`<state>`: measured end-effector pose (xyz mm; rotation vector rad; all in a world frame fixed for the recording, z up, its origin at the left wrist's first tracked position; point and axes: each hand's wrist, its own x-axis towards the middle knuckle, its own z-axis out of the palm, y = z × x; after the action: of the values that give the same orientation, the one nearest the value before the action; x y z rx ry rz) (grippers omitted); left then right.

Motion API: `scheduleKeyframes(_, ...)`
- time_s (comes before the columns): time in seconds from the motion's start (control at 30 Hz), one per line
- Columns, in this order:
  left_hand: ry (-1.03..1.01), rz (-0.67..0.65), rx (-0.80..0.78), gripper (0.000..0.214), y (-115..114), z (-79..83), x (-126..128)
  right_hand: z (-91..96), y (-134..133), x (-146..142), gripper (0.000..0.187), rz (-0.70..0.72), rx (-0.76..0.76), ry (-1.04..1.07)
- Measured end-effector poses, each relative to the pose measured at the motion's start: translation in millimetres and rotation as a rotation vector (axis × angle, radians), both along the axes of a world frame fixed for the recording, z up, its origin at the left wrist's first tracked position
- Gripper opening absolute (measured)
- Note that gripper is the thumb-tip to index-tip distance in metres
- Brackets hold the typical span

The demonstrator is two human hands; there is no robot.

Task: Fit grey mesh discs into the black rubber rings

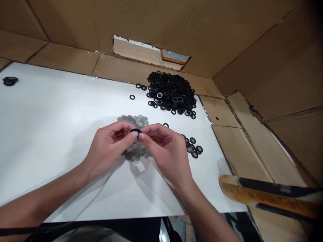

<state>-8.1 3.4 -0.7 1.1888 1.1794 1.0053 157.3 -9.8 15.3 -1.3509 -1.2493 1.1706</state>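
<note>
Between the fingertips of my left hand (111, 141) and my right hand (166, 144) is a small black rubber ring (135, 130), tilted nearly edge-on. Thumb and index finger of each hand pinch it from either side. Whether a disc sits inside the ring, I cannot tell. Under the hands lies a pile of small grey mesh-like discs (135, 153), partly hidden by my fingers. Just right of my right hand is a group of black rings with grey discs in them (194, 148). A lone ring (166, 125) rests beyond my right knuckles.
A big heap of black rings (171, 92) stands at the back of the white tabletop (50, 117), with a few loose ones beside it. Some rings (10, 81) lie far left. Cardboard walls (161, 20) enclose the table. A yellow and dark cylindrical container (262, 195) is at right.
</note>
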Motion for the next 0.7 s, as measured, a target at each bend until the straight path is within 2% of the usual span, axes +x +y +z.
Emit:
scheduleKeyframes(0.17,0.011,-0.004,0.011,0.012,-0.4,-1.0,0.2,-1.4,-1.2,-0.2,0.01,0.027,0.036,-0.034)
scheduleKeyframes(0.43,-0.035,-0.081,0.005,0.014,-1.8,-3.7,-0.5,-2.6,-3.5,-5.5,0.013,0.062,0.03,0.026)
scheduleKeyframes(0.7,-0.04,-0.041,-0.018,0.013,-2.2,0.1,-0.2,-1.3,-3.0,-2.6,0.015,0.058,0.017,0.023)
